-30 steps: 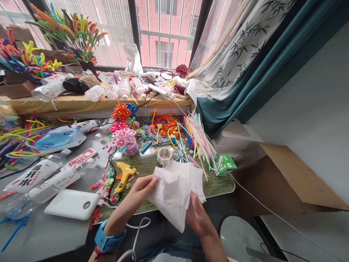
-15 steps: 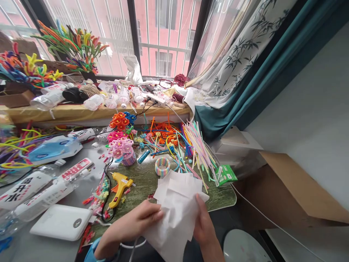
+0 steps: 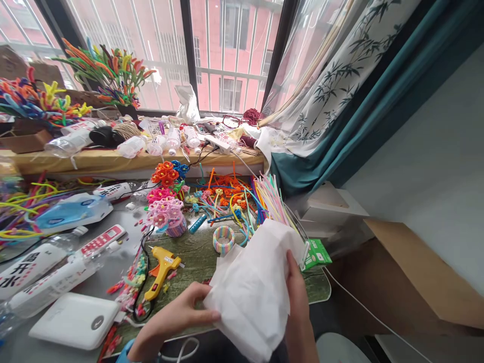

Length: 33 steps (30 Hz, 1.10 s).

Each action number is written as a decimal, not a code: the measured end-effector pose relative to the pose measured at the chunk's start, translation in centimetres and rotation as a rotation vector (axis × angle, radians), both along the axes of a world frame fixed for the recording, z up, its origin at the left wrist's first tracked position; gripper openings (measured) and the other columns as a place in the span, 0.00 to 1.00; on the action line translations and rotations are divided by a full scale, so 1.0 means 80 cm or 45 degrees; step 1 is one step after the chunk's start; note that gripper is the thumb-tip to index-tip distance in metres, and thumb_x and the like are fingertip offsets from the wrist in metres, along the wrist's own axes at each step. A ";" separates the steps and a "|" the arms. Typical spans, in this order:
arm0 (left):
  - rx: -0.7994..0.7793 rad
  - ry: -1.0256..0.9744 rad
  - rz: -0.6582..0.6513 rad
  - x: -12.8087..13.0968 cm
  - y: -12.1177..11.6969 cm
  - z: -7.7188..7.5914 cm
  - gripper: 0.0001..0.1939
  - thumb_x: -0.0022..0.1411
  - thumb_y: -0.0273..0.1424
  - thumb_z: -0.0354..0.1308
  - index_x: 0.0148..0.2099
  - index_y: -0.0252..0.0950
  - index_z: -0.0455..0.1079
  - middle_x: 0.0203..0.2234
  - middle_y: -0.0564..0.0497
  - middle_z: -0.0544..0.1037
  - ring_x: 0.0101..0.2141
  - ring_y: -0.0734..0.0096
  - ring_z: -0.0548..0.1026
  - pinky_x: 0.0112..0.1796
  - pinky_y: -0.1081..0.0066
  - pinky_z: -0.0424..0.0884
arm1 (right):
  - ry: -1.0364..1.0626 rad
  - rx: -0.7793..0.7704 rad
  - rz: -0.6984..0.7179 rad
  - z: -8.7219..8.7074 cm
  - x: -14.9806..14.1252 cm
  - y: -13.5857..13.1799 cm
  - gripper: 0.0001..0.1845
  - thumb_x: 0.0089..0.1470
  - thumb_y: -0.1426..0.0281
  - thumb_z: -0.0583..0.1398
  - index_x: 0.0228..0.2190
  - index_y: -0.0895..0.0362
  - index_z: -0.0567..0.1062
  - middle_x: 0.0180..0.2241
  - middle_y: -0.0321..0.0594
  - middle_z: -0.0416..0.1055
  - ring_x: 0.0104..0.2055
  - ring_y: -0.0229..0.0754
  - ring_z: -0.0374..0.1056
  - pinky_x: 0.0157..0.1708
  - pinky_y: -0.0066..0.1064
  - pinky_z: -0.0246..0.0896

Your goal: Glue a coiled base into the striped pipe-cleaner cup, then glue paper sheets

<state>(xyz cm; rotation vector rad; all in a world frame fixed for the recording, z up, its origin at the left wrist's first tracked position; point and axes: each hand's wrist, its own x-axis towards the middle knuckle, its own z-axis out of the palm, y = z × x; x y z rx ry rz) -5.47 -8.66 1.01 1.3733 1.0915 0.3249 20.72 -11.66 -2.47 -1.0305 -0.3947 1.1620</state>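
Note:
White crumpled tissue is spread between my two hands above the near edge of the table. My left hand pinches its left edge between thumb and fingers. Along the right edge my right hand grips it, with most of its fingers hidden behind the tissue. A yellow glue gun lies to the left of my left hand. Just beyond the tissue is a ring-shaped roll with pastel stripes. A green packet rests beside my right hand.
Pipe-cleaner flowers stand in a small striped pot. Loose pipe cleaners lie behind the tissue. Plastic bottles and a white power bank occupy the left. An open cardboard box is on the right.
The tissue has been opened wider and raised, now covering more of the table. My right hand has moved right and up, and my left hand slightly left.

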 end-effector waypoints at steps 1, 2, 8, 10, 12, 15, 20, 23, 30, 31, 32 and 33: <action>-0.005 -0.052 0.060 0.006 0.007 0.004 0.31 0.41 0.52 0.71 0.42 0.34 0.80 0.38 0.45 0.82 0.43 0.53 0.75 0.44 0.64 0.71 | 0.072 -0.071 -0.104 0.006 0.003 0.008 0.26 0.56 0.52 0.61 0.50 0.54 0.77 0.46 0.39 0.80 0.51 0.50 0.75 0.46 0.40 0.76; -0.022 -0.129 0.082 0.011 0.016 0.010 0.30 0.44 0.52 0.70 0.41 0.33 0.80 0.35 0.45 0.81 0.39 0.56 0.76 0.39 0.66 0.71 | 0.123 -0.114 -0.208 0.013 0.006 0.017 0.26 0.55 0.53 0.63 0.50 0.54 0.77 0.47 0.39 0.80 0.52 0.49 0.74 0.47 0.38 0.75; 0.479 -0.049 0.432 0.045 0.097 0.060 0.23 0.50 0.50 0.64 0.32 0.33 0.76 0.19 0.54 0.72 0.20 0.73 0.65 0.20 0.75 0.58 | 0.010 0.191 -0.476 0.049 0.036 0.074 0.26 0.53 0.56 0.64 0.52 0.51 0.74 0.53 0.39 0.76 0.60 0.46 0.67 0.54 0.40 0.69; 0.728 0.123 0.435 0.056 0.131 0.068 0.21 0.52 0.49 0.61 0.28 0.34 0.73 0.18 0.55 0.70 0.21 0.73 0.65 0.22 0.75 0.58 | -0.166 0.235 -0.573 0.055 0.050 0.094 0.26 0.52 0.56 0.64 0.51 0.53 0.74 0.53 0.42 0.76 0.59 0.47 0.68 0.54 0.42 0.68; 0.807 0.186 0.439 0.069 0.163 0.070 0.17 0.51 0.46 0.62 0.26 0.35 0.72 0.21 0.55 0.72 0.25 0.71 0.67 0.26 0.75 0.59 | -0.258 0.231 -0.606 0.055 0.064 0.112 0.27 0.49 0.57 0.65 0.50 0.54 0.74 0.52 0.42 0.75 0.58 0.48 0.69 0.54 0.43 0.67; 0.872 0.336 0.444 0.087 0.203 0.062 0.12 0.51 0.39 0.61 0.25 0.36 0.71 0.20 0.54 0.72 0.28 0.68 0.69 0.28 0.74 0.58 | -0.384 0.180 -0.636 0.045 0.083 0.134 0.30 0.48 0.60 0.64 0.53 0.54 0.72 0.54 0.43 0.74 0.56 0.48 0.70 0.54 0.42 0.67; 0.884 0.575 0.408 0.106 0.233 0.040 0.08 0.58 0.33 0.60 0.29 0.34 0.74 0.26 0.50 0.76 0.34 0.63 0.74 0.33 0.70 0.63 | -0.713 0.031 -0.694 0.024 0.109 0.153 0.38 0.42 0.69 0.60 0.58 0.58 0.69 0.57 0.48 0.71 0.57 0.50 0.68 0.57 0.45 0.63; 0.850 0.670 0.363 0.110 0.239 0.028 0.10 0.64 0.36 0.59 0.39 0.33 0.74 0.35 0.48 0.78 0.39 0.63 0.76 0.39 0.65 0.71 | -0.935 -0.091 -0.695 0.018 0.117 0.156 0.37 0.40 0.72 0.57 0.56 0.59 0.71 0.55 0.50 0.71 0.57 0.55 0.67 0.59 0.51 0.57; 0.920 0.654 0.379 0.113 0.242 0.008 0.14 0.65 0.30 0.55 0.53 0.36 0.71 0.40 0.45 0.80 0.41 0.61 0.78 0.44 0.63 0.73 | -1.328 -0.225 -0.640 0.024 0.108 0.151 0.36 0.47 0.75 0.53 0.60 0.61 0.67 0.54 0.56 0.71 0.57 0.57 0.67 0.58 0.54 0.56; 0.954 0.628 0.386 0.112 0.239 0.008 0.16 0.64 0.28 0.55 0.54 0.36 0.70 0.40 0.46 0.81 0.40 0.61 0.79 0.43 0.64 0.72 | -1.369 -0.225 -0.639 0.027 0.104 0.149 0.35 0.49 0.76 0.53 0.60 0.62 0.65 0.55 0.57 0.70 0.58 0.58 0.66 0.59 0.54 0.56; 0.992 0.602 0.397 0.111 0.234 0.008 0.18 0.63 0.27 0.55 0.55 0.36 0.70 0.41 0.46 0.81 0.40 0.61 0.79 0.43 0.64 0.72 | -1.403 -0.224 -0.640 0.031 0.100 0.144 0.35 0.50 0.76 0.52 0.61 0.63 0.64 0.57 0.58 0.68 0.60 0.58 0.63 0.60 0.54 0.55; 1.037 0.575 0.413 0.109 0.226 0.010 0.20 0.62 0.27 0.55 0.56 0.36 0.69 0.43 0.45 0.81 0.40 0.60 0.79 0.44 0.63 0.72 | -1.444 -0.217 -0.650 0.035 0.095 0.138 0.34 0.52 0.76 0.52 0.62 0.63 0.63 0.59 0.59 0.65 0.63 0.58 0.60 0.61 0.54 0.53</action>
